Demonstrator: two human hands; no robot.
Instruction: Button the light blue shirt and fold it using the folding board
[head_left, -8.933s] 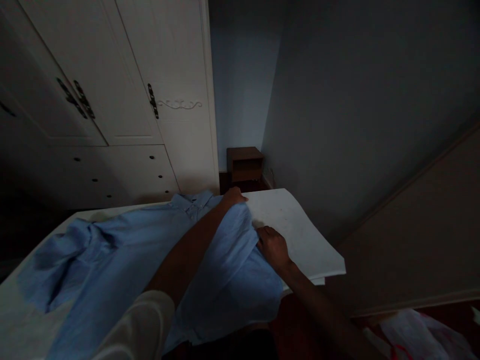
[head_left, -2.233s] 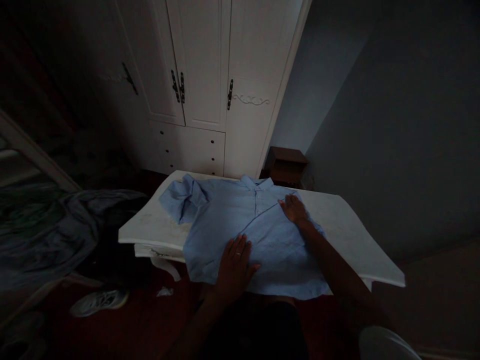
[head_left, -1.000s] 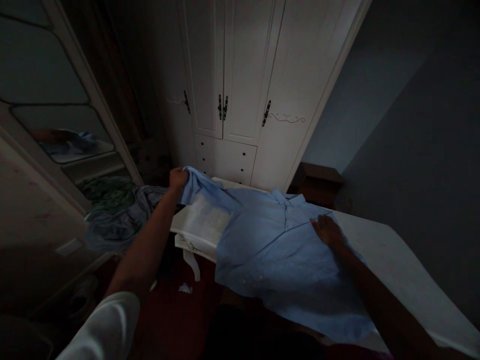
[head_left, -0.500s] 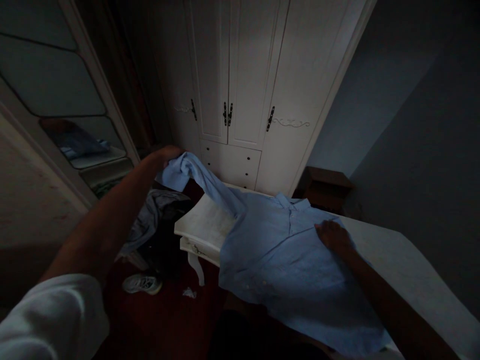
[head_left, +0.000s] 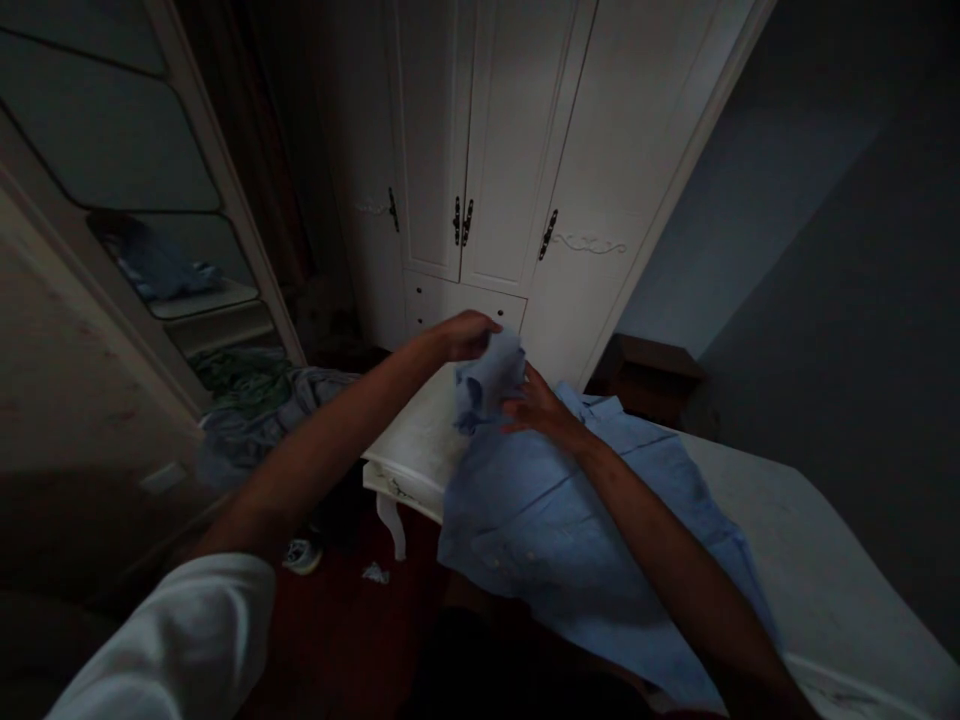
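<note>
A light blue collared shirt (head_left: pixel 540 520) lies spread over a white table, its lower part hanging past the near edge. My left hand (head_left: pixel 471 335) is closed on the end of one shirt sleeve (head_left: pixel 491 375), which is bunched and raised above the shirt's shoulder. Right beside that sleeve is my right hand (head_left: pixel 544 408), its fingers spread and its thumb side near the cloth. Whether those fingers touch the sleeve is hard to make out. The shirt collar (head_left: pixel 592 402) points toward the far side of the table.
The white table (head_left: pixel 772 530) has a curved leg at its left end. Beyond it stands a white wardrobe (head_left: pixel 495 140). Piled clothes (head_left: pixel 277 400) lie at left near a mirror. A shoe (head_left: pixel 301 556) rests on the red floor. A brown nightstand (head_left: pixel 652 375) stands behind.
My left hand has brought the sleeve rightward, from off the table's left end to over the shirt. My right hand has left the shirt's right shoulder and moved left to the sleeve.
</note>
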